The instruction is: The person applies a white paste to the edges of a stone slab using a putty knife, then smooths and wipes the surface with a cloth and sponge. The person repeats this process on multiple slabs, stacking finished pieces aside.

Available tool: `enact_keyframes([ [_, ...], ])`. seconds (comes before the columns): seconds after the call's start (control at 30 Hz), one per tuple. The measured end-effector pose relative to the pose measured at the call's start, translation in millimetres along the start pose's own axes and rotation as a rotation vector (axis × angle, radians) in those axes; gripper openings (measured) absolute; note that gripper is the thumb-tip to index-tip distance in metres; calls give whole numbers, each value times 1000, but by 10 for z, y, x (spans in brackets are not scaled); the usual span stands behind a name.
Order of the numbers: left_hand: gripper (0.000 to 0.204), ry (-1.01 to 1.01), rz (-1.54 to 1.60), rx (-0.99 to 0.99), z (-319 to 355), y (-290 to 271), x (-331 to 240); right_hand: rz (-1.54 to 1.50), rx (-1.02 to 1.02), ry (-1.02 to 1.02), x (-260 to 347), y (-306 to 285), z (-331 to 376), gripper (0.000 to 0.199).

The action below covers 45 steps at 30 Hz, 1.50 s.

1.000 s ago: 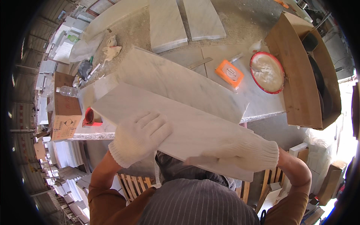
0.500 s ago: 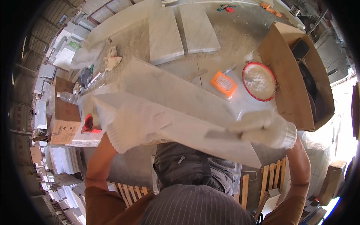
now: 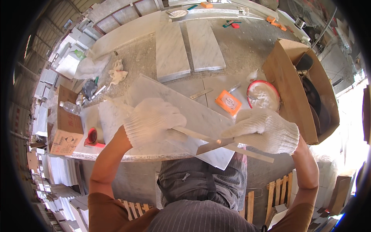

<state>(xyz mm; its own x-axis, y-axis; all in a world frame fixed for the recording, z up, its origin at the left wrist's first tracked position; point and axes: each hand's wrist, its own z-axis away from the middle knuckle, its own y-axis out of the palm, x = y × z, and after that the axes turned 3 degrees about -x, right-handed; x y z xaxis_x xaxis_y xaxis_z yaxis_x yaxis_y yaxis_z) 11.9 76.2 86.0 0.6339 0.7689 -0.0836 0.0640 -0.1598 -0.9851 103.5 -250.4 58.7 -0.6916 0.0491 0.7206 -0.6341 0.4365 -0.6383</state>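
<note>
My left hand (image 3: pixel 154 120), in a white knit glove, is closed around a thin marble slab (image 3: pixel 253 153) stood nearly on edge, so mostly its narrow edge shows. The gloved right hand (image 3: pixel 266 130) grips a putty knife (image 3: pixel 211 147). Its flat metal blade crosses the slab's edge right of the left hand; whether it touches cannot be told. The handle is hidden in the glove. Below and behind lies another pale marble slab (image 3: pixel 162 89), slanting across the table and jutting past its front edge.
Beyond my right hand are an orange packet (image 3: pixel 228 102), a red-rimmed bowl of white paste (image 3: pixel 264 96) and a cardboard box (image 3: pixel 284 73). Two marble slabs (image 3: pixel 172 50) lie farther back. At left stand a carton (image 3: pixel 65 131), a plastic bottle (image 3: pixel 71 108) and a red tape roll (image 3: pixel 92 136).
The held slab has turned from showing its broad face to showing its narrow edge. My left hand has moved right and up; the right hand and putty knife have shifted slightly left.
</note>
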Motion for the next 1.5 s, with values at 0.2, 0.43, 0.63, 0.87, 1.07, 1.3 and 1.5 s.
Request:
enact_keyframes([
  [0.2,26,34,35,-26,-90,43,60,67,-25,-12,270,25,-210,33],
  [0.43,25,55,6,-63,-28,132,119,130,56,68,332,-110,-29,31],
  [0.63,28,77,47,-89,-90,96,103,158,-134,-111,191,44,-111,35],
  [0.87,31,71,-22,-52,-105,75,74,173,-31,-6,283,-48,-28,32],
  [1.07,31,51,-16,-71,-76,83,66,160,-77,-66,251,-9,-12,32],
  [1.3,30,58,-18,-4,-134,50,57,120,-120,-101,158,54,-61,33],
  [1.5,32,26,-9,-20,-54,72,76,69,117,165,387,-294,205,32],
])
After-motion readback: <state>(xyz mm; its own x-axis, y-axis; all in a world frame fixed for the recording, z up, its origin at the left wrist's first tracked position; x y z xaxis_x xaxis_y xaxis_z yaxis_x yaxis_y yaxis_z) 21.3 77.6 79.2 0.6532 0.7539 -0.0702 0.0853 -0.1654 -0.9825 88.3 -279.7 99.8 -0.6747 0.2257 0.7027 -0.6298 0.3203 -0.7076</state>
